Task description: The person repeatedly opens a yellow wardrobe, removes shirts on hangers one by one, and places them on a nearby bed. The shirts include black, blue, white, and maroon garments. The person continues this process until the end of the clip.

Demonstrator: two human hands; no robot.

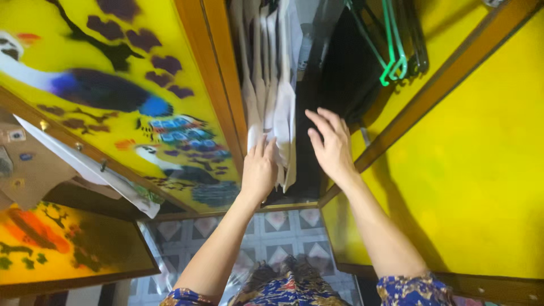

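Left hand [259, 170]: fingers loosely curled, fingertips pressing the lower edge of the white hanging garments [272, 96]; no closed grasp visible.
Right hand [333, 144]: fingers spread open, holding nothing, just beside the garments, before the dark wardrobe interior [340, 73].
Garments: hanging inside the open wardrobe, between yellow painted door [113, 85] and yellow side panel [481, 158].
Nearby: green hangers [394, 56] upper right, apart from both hands.

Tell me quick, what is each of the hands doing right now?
Left hand: fingers pressed against the hanging white cloth garments; a grip cannot be told.
Right hand: open, fingers spread, holding nothing.
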